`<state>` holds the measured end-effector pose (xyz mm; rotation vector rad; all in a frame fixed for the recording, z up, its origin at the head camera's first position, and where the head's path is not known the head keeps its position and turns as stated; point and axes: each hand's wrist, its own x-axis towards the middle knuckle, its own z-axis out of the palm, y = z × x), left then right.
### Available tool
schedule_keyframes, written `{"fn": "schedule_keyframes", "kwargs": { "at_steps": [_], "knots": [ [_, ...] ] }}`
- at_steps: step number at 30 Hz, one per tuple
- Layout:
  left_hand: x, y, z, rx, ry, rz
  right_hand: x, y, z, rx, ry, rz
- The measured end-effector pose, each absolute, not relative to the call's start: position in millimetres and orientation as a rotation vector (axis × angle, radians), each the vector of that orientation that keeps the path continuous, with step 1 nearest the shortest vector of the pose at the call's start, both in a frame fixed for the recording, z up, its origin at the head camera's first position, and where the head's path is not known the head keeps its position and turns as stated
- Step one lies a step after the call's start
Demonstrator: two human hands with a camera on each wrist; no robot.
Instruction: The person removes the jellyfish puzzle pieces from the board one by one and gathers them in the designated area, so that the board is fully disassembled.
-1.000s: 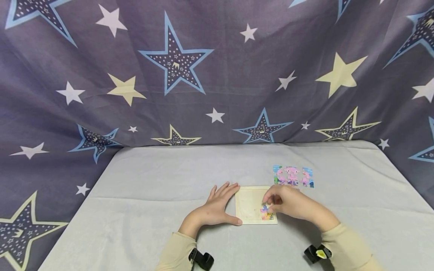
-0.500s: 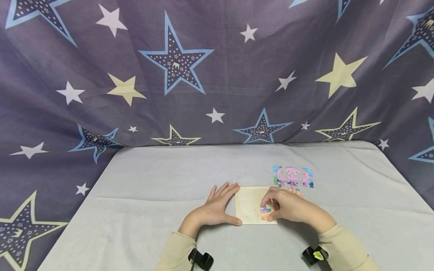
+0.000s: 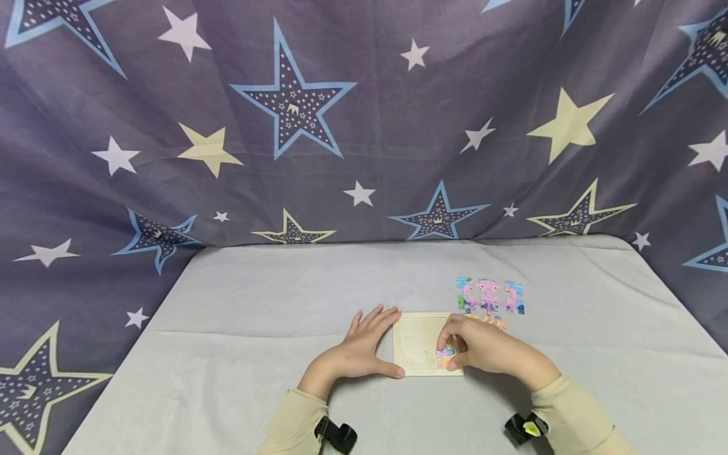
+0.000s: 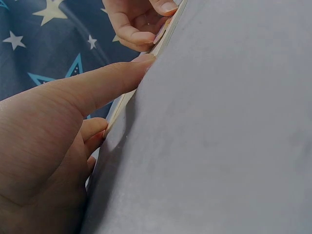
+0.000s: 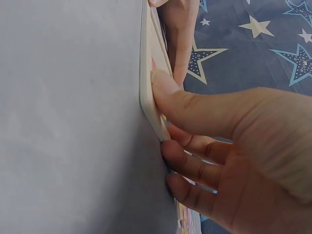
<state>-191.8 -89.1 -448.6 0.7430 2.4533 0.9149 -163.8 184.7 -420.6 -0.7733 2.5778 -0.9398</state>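
Note:
A shallow pale wooden puzzle tray [image 3: 418,338] lies on the grey cloth between both hands. My left hand [image 3: 357,354] spreads along its left side, thumb at the near corner and fingertips at the far corner. In the tray's near right corner sit colourful jigsaw puzzle pieces [image 3: 443,357], partly hidden by fingers. My right hand [image 3: 483,341] curls over them, index finger and thumb pinching a puzzle piece there. In the right wrist view, the thumb [image 5: 168,95] presses inside the tray's rim while the other fingers bend around the outer side.
Several loose puzzle pieces [image 3: 489,296] with pink figures lie beyond the tray to the right, some partly behind the right hand. Grey cloth [image 3: 256,291] covers the table. A dark curtain [image 3: 341,126] with a star pattern hangs behind it.
The right hand has shifted slightly left and down over the corner pieces, its index finger and thumb now around them. More loose pieces show behind it. The left hand stays put.

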Motion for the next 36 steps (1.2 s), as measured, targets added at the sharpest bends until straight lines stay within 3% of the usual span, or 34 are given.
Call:
{"fn": "schedule_keyframes", "kwargs": {
  "at_steps": [21,36],
  "knots": [
    [-190.0,-87.9,-448.6,0.741,2.457,0.911,-164.5,186.5,-417.3,-0.793,2.616,-0.978],
    [-189.9,-88.9,-448.0,0.742,2.461,0.908,-171.3,220.5,-397.3,-0.734,2.679,-1.071]
  ]
}}
